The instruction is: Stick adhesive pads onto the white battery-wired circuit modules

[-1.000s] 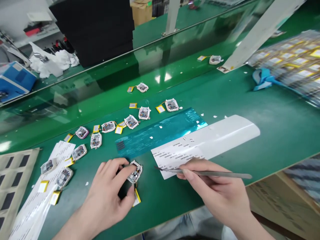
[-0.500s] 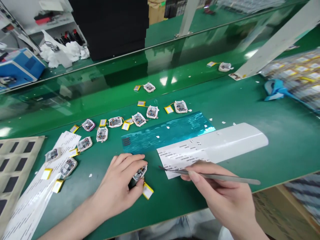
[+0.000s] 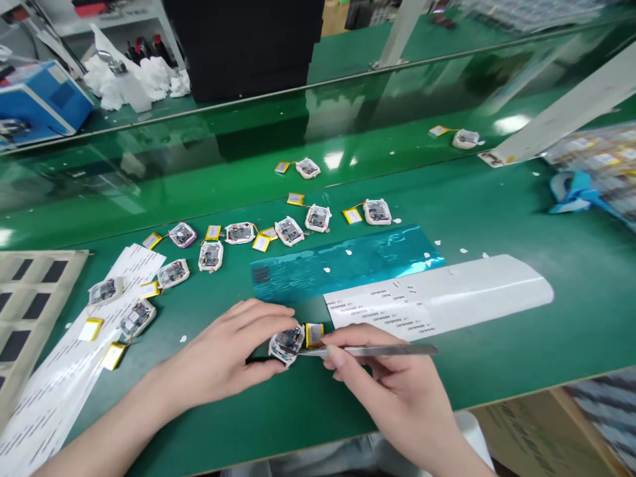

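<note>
Head view: live at the white-framed circuit module [image 3: 285, 345], near edge of the green tabletop [image 3: 501, 371].
The left hand [image 3: 218, 348] has it pinched, yellow battery [image 3: 314, 335] just right, while the right hand [image 3: 392, 387] grips steel tweezers [image 3: 368, 350], tip right at the module; teal film sheet [image 3: 342, 265] just beyond, more modules [image 3: 240, 232] spread far left.

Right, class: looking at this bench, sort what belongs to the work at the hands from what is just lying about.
In the work: left hand, right hand, steel tweezers, white-framed circuit module, yellow battery.

Lying about: other modules, teal film sheet, white label sheet, blue machine.
</note>
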### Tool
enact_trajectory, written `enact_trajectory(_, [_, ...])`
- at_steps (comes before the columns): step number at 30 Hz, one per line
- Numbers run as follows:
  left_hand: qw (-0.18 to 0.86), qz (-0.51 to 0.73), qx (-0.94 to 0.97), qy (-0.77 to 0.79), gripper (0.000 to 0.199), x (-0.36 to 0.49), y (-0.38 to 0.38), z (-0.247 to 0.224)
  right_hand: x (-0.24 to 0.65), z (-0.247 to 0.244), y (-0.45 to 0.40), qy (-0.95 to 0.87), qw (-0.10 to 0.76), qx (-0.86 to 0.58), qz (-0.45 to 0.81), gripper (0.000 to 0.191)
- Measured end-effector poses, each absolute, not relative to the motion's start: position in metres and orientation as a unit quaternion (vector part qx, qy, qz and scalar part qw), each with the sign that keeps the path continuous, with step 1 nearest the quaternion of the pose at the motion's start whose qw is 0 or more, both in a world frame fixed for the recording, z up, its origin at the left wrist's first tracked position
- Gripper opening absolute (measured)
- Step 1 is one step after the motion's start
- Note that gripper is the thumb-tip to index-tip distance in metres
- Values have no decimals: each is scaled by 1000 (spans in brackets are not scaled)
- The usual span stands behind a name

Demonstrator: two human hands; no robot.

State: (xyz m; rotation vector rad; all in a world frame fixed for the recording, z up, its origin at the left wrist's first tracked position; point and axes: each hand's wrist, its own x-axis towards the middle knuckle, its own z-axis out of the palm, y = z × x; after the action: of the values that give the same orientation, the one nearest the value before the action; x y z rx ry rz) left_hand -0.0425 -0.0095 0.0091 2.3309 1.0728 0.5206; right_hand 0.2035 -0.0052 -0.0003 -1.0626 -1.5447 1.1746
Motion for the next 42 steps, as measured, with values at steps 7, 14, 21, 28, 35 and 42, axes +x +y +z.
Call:
enact_trajectory(7, [248, 224, 865, 374, 16, -39, -9, 7, 203, 2, -10, -604, 414, -464, 498, 9])
enact_trajectory(14, [237, 233, 863, 380, 6, -37, -9, 8, 201, 7, -12, -634, 389, -470, 475, 12])
enact_trajectory(21, [237, 231, 864, 380, 4, -37, -9, 7, 205, 5, -8, -667, 383, -443, 461, 12])
enact_trajectory(28, [236, 230, 862, 384, 3, -36, -10, 7, 195, 5, -18, -595, 408, -493, 486, 12])
enact_trajectory(35, [222, 230, 864, 389, 3, -37, -12, 8, 195, 4, -16, -606, 407, -478, 488, 12])
enact_trajectory(42, [213, 240, 869, 376, 7, -37, -10, 8, 194, 6, -16, -597, 385, -503, 493, 13])
